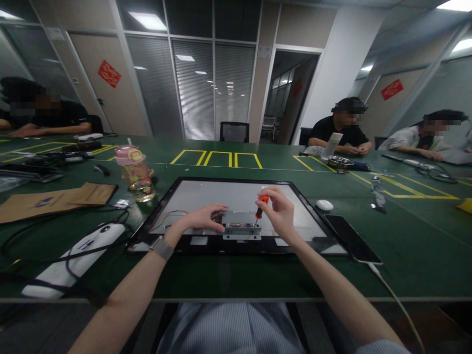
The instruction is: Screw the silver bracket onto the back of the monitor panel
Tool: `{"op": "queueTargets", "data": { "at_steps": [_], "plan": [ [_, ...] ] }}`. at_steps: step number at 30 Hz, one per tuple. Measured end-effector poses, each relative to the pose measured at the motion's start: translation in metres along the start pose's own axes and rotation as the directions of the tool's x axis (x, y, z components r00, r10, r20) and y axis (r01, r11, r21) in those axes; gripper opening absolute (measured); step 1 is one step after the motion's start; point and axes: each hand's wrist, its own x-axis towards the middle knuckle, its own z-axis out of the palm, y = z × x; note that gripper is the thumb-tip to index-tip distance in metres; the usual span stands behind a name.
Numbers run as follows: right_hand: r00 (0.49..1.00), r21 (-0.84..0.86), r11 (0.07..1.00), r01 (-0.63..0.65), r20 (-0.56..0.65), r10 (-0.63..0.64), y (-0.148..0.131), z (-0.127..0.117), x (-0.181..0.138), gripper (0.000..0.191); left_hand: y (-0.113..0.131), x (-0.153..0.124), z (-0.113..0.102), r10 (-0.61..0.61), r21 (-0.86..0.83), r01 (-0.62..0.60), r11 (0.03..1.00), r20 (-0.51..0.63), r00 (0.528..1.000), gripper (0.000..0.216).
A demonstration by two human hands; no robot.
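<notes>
A flat monitor panel (236,194) lies face down on the green table, its grey metal back up. At its near middle sits a small metal connector box (241,226) with ports. My right hand (280,211) pinches a small orange-handled screwdriver (261,204), held upright with its tip down on the box. My left hand (204,219) rests on the panel just left of the box, fingers curled over a small dark part I cannot make out. A grey watch band circles my left wrist.
A pink drink bottle (134,172) stands left of the panel, with brown paper bags (55,199) and cables beyond. A black phone (352,238) and white mouse (324,205) lie to the right. A white device (79,258) sits near left. Three people work at the far edges.
</notes>
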Motion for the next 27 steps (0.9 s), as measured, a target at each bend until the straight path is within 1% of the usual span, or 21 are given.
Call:
{"op": "queueTargets", "data": {
  "at_steps": [2,5,7,10,13,15,20,23,27],
  "plan": [
    [0.998,0.044,0.997,-0.056,-0.008,0.056,-0.0024,0.0001,-0.0003,0.009,-0.001,0.0001,0.0,-0.005,-0.001,0.005,1.0,-0.001,1.0,0.074],
    [0.987,0.099,0.984,-0.151,0.075,0.144,-0.0067,0.0006,-0.0011,0.02,-0.0041,0.0007,0.0006,-0.001,-0.005,0.001,1.0,-0.005,1.0,0.075],
    [0.98,0.145,0.974,-0.172,0.122,0.155,-0.0087,0.0011,-0.0013,0.025,-0.0053,0.0011,0.0011,0.008,-0.004,-0.008,1.0,-0.007,1.0,0.075],
    [0.98,0.168,0.972,-0.167,0.133,0.146,-0.0086,0.0018,-0.001,0.022,-0.0053,0.0012,0.0016,0.019,-0.008,-0.019,1.0,-0.015,1.0,0.074],
    [0.989,0.119,0.984,-0.134,0.08,0.125,-0.0057,0.0018,-0.0004,0.011,-0.0051,0.0011,0.0016,0.03,-0.016,-0.031,0.999,-0.022,0.999,0.072],
    [0.992,0.098,0.987,-0.126,0.042,0.122,-0.0035,0.0012,-0.0001,0.009,-0.0055,0.0013,0.0013,0.031,-0.014,-0.031,0.999,-0.019,0.999,0.072],
    [0.984,0.103,0.98,-0.169,0.068,0.162,-0.0016,-0.001,0.0011,0.021,-0.0055,0.0017,0.0006,0.016,0.006,-0.016,1.0,-0.009,1.0,0.073],
    [0.987,0.12,0.981,-0.15,0.083,0.141,-0.0021,-0.0015,0.0025,0.023,-0.004,0.001,0.0005,0.002,0.026,-0.002,1.0,-0.008,1.0,0.076],
    [0.984,0.14,0.98,-0.139,0.133,0.12,-0.0009,-0.0017,0.0027,0.026,-0.0028,-0.0002,0.0003,-0.012,0.037,0.013,0.999,-0.002,1.0,0.076]
  ]
}}
